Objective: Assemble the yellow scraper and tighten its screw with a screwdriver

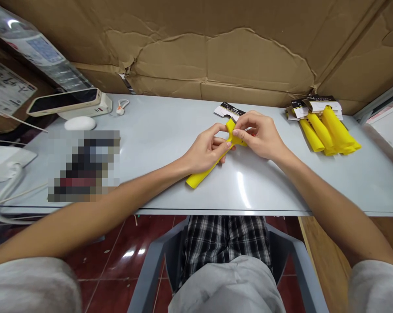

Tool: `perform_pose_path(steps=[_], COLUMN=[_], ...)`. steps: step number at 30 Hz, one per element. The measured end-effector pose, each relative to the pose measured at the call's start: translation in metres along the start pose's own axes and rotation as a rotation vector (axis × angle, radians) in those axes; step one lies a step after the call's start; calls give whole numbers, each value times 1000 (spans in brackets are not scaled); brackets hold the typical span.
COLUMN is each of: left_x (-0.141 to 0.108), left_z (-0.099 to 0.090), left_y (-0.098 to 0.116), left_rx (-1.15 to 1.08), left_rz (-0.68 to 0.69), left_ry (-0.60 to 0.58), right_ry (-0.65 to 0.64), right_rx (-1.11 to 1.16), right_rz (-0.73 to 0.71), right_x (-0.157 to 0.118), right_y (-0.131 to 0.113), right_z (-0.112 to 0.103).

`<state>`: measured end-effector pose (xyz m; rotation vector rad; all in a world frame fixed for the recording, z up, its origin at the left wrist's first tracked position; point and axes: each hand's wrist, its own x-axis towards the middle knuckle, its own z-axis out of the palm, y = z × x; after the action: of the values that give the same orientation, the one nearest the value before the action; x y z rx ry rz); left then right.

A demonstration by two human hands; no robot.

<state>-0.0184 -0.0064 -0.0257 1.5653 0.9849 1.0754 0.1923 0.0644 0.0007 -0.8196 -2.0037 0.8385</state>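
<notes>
A yellow tube-like item (203, 175), soft-looking and partly flattened, slants across the middle of the table. My left hand (203, 150) is closed around its middle, thumb on top, with the lower end sticking out below. At the upper end, my right hand (262, 135) pinches a spread yellow part between thumb and fingers. A black and white header card (228, 110) lies just behind that end; whether it is joined to the item is hidden by my fingers. Something small and red shows partly under my right fingers, too covered to name.
Several similar yellow items (338, 130) with cards lie in a pile at right. At left are a phone (64, 102) on a white block, a white mouse-shaped object (80, 123), a bottle (42, 48), cables and a blurred patch. Cardboard (176, 56) walls the back.
</notes>
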Motion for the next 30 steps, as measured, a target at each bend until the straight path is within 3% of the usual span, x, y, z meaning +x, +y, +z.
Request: perform_pose_path(steps=[13, 20, 25, 30], left_x=[2, 3, 3, 6], left_z=[-1, -2, 0, 3], left_y=[0, -2, 3, 12], left_rx=[-34, -60, -114, -165], left_rz=[-1, -12, -71, -183], left_ry=[-15, -17, 30, 134], right_ry=[21, 69, 33, -91], right_rx=[-69, -61, -104, -676], right_rz=[-58, -20, 44, 208], right_x=[-1, 1, 10, 14], right_y=[2, 8, 10, 14], right_z=[6, 12, -19, -54])
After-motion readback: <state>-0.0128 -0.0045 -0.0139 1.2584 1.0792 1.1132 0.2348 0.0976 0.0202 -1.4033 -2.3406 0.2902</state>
